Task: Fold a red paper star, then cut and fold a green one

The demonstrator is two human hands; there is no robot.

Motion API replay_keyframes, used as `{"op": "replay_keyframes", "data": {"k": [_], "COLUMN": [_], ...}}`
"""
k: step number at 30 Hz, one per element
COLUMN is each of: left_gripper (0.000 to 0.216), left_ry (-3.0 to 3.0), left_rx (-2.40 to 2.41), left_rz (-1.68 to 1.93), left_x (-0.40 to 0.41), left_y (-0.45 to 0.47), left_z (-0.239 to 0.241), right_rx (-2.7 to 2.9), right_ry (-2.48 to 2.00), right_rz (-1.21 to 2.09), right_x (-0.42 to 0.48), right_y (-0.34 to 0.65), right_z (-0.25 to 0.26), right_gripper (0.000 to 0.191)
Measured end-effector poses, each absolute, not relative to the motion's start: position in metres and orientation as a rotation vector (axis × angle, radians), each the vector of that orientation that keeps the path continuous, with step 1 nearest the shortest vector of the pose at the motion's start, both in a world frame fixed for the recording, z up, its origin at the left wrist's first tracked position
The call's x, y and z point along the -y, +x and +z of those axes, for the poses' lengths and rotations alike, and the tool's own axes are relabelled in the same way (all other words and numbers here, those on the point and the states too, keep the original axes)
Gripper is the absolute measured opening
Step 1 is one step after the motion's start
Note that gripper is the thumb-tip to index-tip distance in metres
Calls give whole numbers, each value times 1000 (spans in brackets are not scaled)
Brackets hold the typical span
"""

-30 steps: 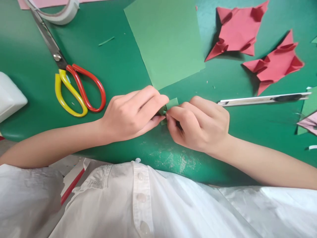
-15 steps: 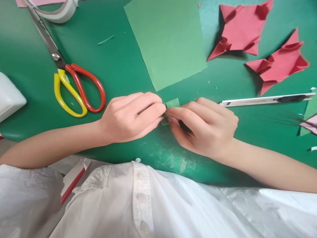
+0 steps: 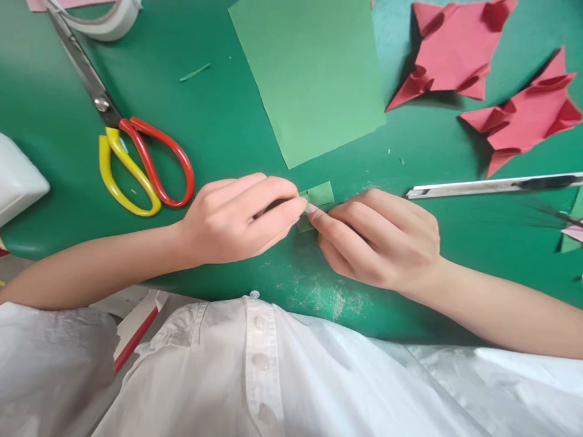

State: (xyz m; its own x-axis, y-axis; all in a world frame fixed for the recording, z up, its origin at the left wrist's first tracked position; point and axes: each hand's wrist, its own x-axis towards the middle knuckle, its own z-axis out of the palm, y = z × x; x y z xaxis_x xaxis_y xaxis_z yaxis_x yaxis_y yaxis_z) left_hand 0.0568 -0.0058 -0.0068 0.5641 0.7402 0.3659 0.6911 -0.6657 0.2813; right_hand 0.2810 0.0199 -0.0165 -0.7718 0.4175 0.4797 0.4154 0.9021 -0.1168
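Tabletop: A glossy green surface spreads around the large green sheet, pale residue marking it below the sheet.
White container: The block-like object sits far left of the sheet, partly out of frame.
Scissors: Yellow-and-red handles rest left of the sheet.
Left hand: Below the sheet, this hand pinches the small green paper.
Right hand: Below and right of the sheet, its fingertips touch the paper; whether this hand grips it cannot be told.
Red papers: Two folded shapes lie right of the sheet, above a cutter.
Change: The right hand's thumb-forefinger gap, visible a half second ago, is hidden; more small paper shows.
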Motion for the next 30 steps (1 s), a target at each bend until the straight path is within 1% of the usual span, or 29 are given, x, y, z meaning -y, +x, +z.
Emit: {"op": "replay_keyframes", "data": {"k": [6, 10, 13, 16, 21, 30], "left_gripper": [11, 16, 19, 22, 19, 14], "left_ry": [2864, 2971, 2988, 2952, 2993, 2917], "left_rx": [-1149, -1050, -965, -968, -921, -990], "left_rz": [690, 659, 650, 662, 641, 691], "left_x": [2, 0, 1, 3, 0, -1], "left_y": [55, 52, 49, 46, 45, 48], "left_z": [-5, -3, -4, -5, -3, -6], "right_rx": [2549, 2554, 2562, 2556, 2526, 2538], "right_ry": [-553, -555, -562, -566, -561, -560], "right_rz": [-46, -47, -45, -44, -46, -63], "right_x": [-21, -21, -20, -20, -20, -21], "right_y": [279, 279, 280, 281, 280, 280], "right_z": [-16, -16, -17, -18, -19, -17], "right_gripper": [5, 7, 9, 6, 4, 9]}}
